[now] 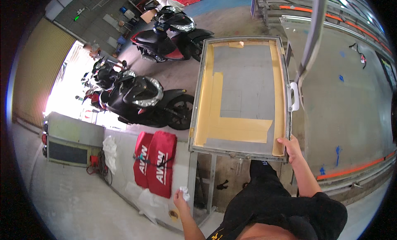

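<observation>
Over at the far left a bright doorway glares behind a grey metal cabinet (74,140) that stands on the pale floor, a tangle of cables beside it. Next come two parked scooters, a black one (140,97) close by and a black and red one (171,37) further back. Below the nearer scooter lie two red bags (155,163), side by side on the floor, with white rags scattered about them.

The person's left hand (181,198) hangs low beside the metal stand's near left leg, its fingers clenched round a small crumpled white cloth (185,193). A roll of tape (174,215) lies on the floor just below that hand.

Then comes the panel (242,95), a grey sheet in a metal frame lying flat on the stand, its long axis running away from the person. Tan masking paper (235,128) covers its left and right edges and forms an L across the near part. A white handle (294,96) sits on the right edge, about halfway up.

The right hand (290,148) rests on the near right corner of the frame, fingers curled over the edge and touching the end of the tan strip there; I cannot tell whether they are pinching the paper or only gripping the frame. That hand is on the panel, while the cloth hand is below and to the left of it, well apart. A grey post (312,37) rises to the right of the panel.
</observation>
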Tool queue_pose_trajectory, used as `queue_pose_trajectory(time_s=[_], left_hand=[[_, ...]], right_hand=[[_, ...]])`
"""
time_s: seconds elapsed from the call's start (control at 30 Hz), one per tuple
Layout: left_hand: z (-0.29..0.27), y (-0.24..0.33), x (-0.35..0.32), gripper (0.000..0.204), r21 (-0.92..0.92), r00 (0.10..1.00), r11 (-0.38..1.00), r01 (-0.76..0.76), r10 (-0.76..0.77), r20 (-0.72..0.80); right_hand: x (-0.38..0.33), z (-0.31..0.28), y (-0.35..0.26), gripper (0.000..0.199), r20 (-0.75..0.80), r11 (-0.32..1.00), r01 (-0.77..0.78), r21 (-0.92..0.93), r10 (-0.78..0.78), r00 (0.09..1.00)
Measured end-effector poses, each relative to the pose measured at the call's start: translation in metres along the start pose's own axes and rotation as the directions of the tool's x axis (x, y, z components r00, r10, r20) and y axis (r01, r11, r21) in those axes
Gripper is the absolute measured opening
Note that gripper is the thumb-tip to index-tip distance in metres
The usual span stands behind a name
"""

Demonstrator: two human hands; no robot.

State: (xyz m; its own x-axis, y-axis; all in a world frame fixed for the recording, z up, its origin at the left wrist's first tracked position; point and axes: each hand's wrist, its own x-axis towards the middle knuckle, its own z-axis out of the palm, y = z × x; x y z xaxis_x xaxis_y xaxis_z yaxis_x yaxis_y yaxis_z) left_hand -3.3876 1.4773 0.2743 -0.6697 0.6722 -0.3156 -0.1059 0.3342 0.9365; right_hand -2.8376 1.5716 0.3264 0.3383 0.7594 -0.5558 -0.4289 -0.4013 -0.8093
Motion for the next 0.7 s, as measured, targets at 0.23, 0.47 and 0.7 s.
queue_pose_trajectory(time_s=[0.23, 0.47, 0.7], left_hand=[[0.230, 0.077, 0.115, 0.032, -0.204, 0.948, 0.961, 0.185, -0.120, 0.296], [0.422, 0.104, 0.222, 0.038, -0.224, 0.906, 0.929, 0.294, -0.197, 0.373], [0.632, 0.160, 0.365, 0.035, -0.259, 0.833, 0.845, 0.468, -0.323, 0.449]], right_hand=[[0.179, 0.094, -0.072, 0.047, -0.044, 0.990, 0.093, 0.105, -0.089, 0.995], [0.314, 0.150, -0.237, 0.051, -0.146, 0.972, 0.234, -0.028, -0.235, 0.961], [0.459, 0.167, -0.326, 0.050, -0.336, 0.945, 0.327, -0.028, -0.317, 0.887]])
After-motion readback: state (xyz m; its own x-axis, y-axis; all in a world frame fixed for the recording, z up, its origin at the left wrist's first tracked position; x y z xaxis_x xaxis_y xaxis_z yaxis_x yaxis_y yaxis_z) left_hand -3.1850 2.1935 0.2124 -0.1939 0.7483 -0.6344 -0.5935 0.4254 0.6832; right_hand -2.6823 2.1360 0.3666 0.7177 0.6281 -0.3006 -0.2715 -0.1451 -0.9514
